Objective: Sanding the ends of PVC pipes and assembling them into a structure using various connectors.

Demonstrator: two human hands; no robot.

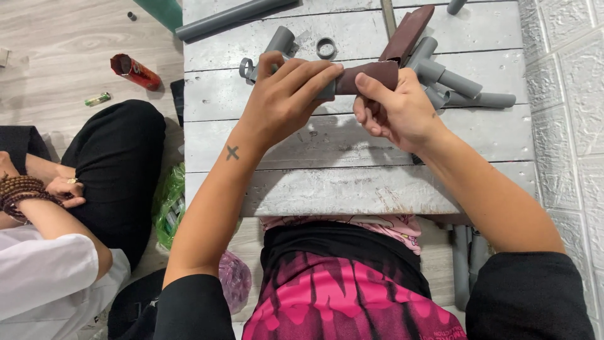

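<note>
My left hand (286, 94) grips a short grey plastic pipe (326, 90) above a grey wooden bench (352, 182). My right hand (396, 110) wraps a strip of brown sandpaper (371, 75) around the pipe's right end and holds it there. The strip's loose end (409, 31) sticks up and away toward the back. Both hands are close together over the bench's middle, and most of the pipe is hidden by my fingers and the paper.
Grey pipe pieces and fittings (453, 85) lie at the back right, a ring (326, 47) and elbow (277, 44) at the back, a long pipe (226, 19) at the back left. Another person (69, 189) sits on the floor at left. A red can (133, 70) lies on the floor.
</note>
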